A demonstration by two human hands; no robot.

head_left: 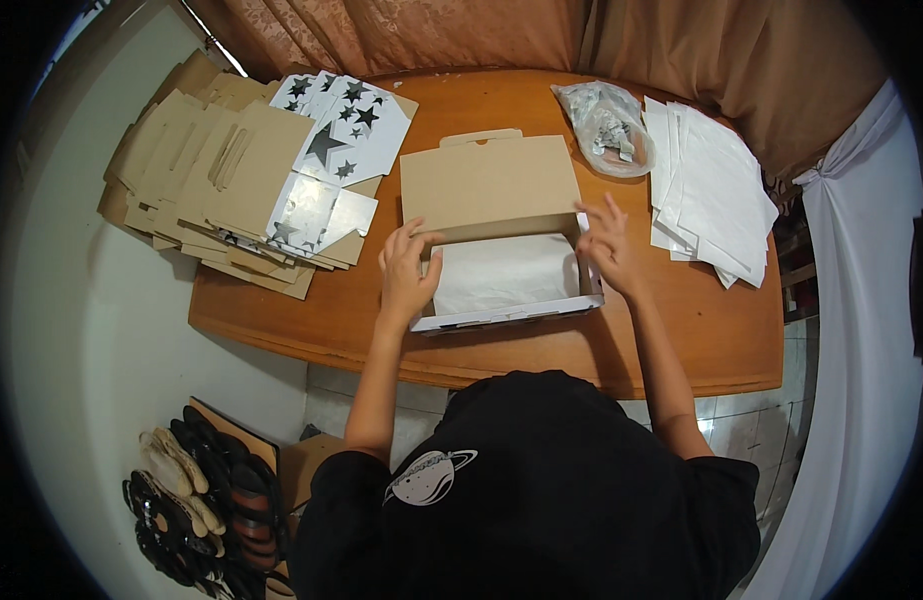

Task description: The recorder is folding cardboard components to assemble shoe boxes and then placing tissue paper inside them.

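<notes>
A cardboard box (593, 298) stands on the table in front of me, its brown lid (491, 185) raised and tilted back. Inside lies white tissue paper (506, 272), spread across the box's whole width; whatever is under it is hidden. At the box's left side is my left hand (408, 272), thumb and fingers apart around the wall's rim, with nothing seen in it. My right hand (609, 245) is over the right wall, fingers spread and holding nothing. Whether either hand touches the cardboard is hard to tell.
Flat brown box blanks (196, 165), some showing white sides with dark stars (346, 130), are piled at the table's left. A clear plastic bag (606, 130) with small items and white paper sheets (711, 190) lie at right. Several sandals (206, 490) are at lower left.
</notes>
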